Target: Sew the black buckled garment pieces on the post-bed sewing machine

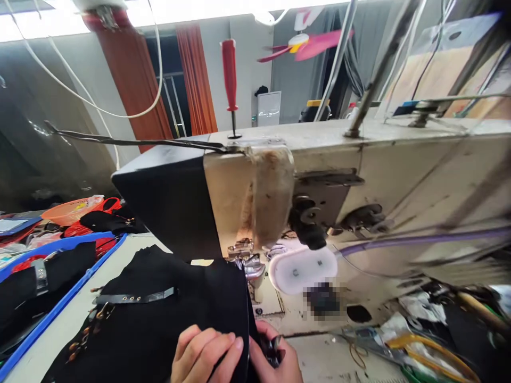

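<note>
Black fabric (159,319) spreads over the sewing machine's (319,186) bed and table, its right edge beside the needle area. It bears a dark strap with eyelets (136,298) and small brown beads or tassel ends (80,340). My left hand (209,355) has its fingers curled onto the fabric near that right edge, gripping it. Just right of the edge, my right hand (277,356) is closed, thumb and fingers around a small dark, shiny metal tool (273,348) whose kind is mostly hidden. The presser foot (252,268) stands just beyond the fabric.
A blue-rimmed bin (59,308) with more black pieces stands at the left, an orange basket (72,211) behind it. A red-handled screwdriver (229,77) stands upright on the machine head. A white lamp (303,270) lights the bed. Yellow-handled scissors (427,351) and scraps lie right.
</note>
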Tool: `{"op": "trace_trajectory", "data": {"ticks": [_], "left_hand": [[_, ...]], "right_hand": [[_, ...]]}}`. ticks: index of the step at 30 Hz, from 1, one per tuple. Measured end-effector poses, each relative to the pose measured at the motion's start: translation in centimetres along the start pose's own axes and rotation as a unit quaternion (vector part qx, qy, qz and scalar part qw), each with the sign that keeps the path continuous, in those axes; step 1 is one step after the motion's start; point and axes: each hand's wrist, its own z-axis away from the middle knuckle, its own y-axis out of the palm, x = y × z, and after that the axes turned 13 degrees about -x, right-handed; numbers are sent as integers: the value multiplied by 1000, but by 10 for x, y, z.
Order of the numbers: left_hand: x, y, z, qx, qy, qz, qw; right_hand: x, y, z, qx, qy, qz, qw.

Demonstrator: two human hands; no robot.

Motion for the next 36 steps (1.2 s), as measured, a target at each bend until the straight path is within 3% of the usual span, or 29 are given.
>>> {"op": "trace_trajectory", "data": {"ticks": [7, 11, 16, 24, 36], "left_hand": [[-6, -12, -7, 89, 23, 81, 992], [-13, -21, -14, 130, 17, 99, 986], [-17, -25, -14, 142, 24, 104, 984], [-19, -24, -18, 124, 16, 122, 985], [-19, -26, -24, 131, 40, 108, 985]], "right_hand": [[-14, -6, 20, -48, -6, -2, 999], [-11, -7, 30, -73, 14, -12, 997], [5, -6, 39, -87, 30, -36, 995], [16, -7, 43, -57, 16, -6, 998], [12, -12, 40, -33, -113, -2, 993]]}}
